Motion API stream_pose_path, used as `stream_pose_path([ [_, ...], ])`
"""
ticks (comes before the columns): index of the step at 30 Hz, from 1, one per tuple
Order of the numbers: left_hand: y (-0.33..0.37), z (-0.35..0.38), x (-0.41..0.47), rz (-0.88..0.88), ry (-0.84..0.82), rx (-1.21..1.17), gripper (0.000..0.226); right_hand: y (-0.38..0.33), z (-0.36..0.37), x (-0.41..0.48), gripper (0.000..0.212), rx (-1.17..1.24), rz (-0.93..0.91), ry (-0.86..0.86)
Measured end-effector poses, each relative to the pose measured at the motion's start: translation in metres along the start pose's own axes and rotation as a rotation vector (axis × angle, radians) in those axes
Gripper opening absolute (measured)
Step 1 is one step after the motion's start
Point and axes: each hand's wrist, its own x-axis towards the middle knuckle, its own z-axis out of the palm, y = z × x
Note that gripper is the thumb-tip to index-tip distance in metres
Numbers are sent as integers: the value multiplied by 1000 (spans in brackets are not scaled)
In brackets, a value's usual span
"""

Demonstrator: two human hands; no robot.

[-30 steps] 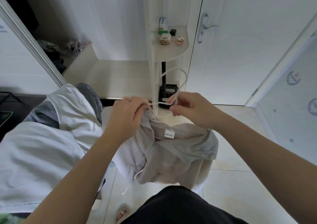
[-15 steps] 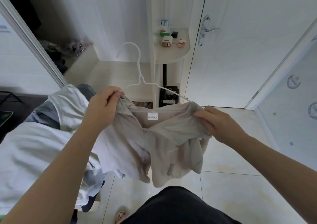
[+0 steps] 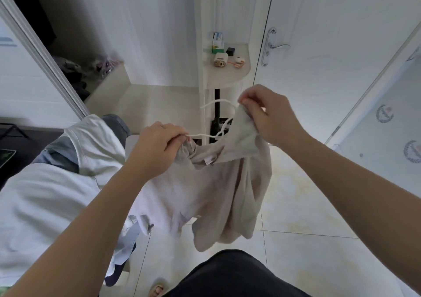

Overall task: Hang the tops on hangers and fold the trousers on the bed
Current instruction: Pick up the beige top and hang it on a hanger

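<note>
Beige top (image 3: 218, 189) is in mid-air just off the bed's (image 3: 22, 228) right edge, over the tiled floor (image 3: 300, 205), hem clear of the tiles.

Left hand (image 3: 157, 146): fingers curled, pinching one shoulder of the top together with an arm of the white hanger (image 3: 200, 134). It sits just past the bed's corner.

Right hand (image 3: 268, 117): fingers curled, pinching the other side of the neckline and lifting it higher and further from the bed than the left. The hanger's hook pokes out between the hands. How much of the hanger is inside the neck, I can't tell.

A white top (image 3: 91, 146) and grey garments lie on the bed's near end, touching the beige one's left side.

Open floor runs right of the bed to the closed door (image 3: 341, 80). The rounded shelf (image 3: 227, 78) juts out beyond the bed, behind the hands.
</note>
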Motion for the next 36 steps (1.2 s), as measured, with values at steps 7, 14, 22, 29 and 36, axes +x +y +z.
stream_pose_path([
  [7,-19,-13,-9,-221,149,-275,27,34,-14,-13,40,178,149,-257],
  [14,-43,-19,-12,-281,153,-326,22,74,6,-90,90,-239,-100,-330],
  [22,-28,-12,-10,-280,60,-316,27,44,-2,-77,32,-343,-234,31],
  [29,2,-8,-5,-86,-44,-60,25,-16,-42,-2,10,-103,-123,-419],
  [36,6,-14,0,-114,42,-217,20,-9,-16,28,41,-101,181,-490],
])
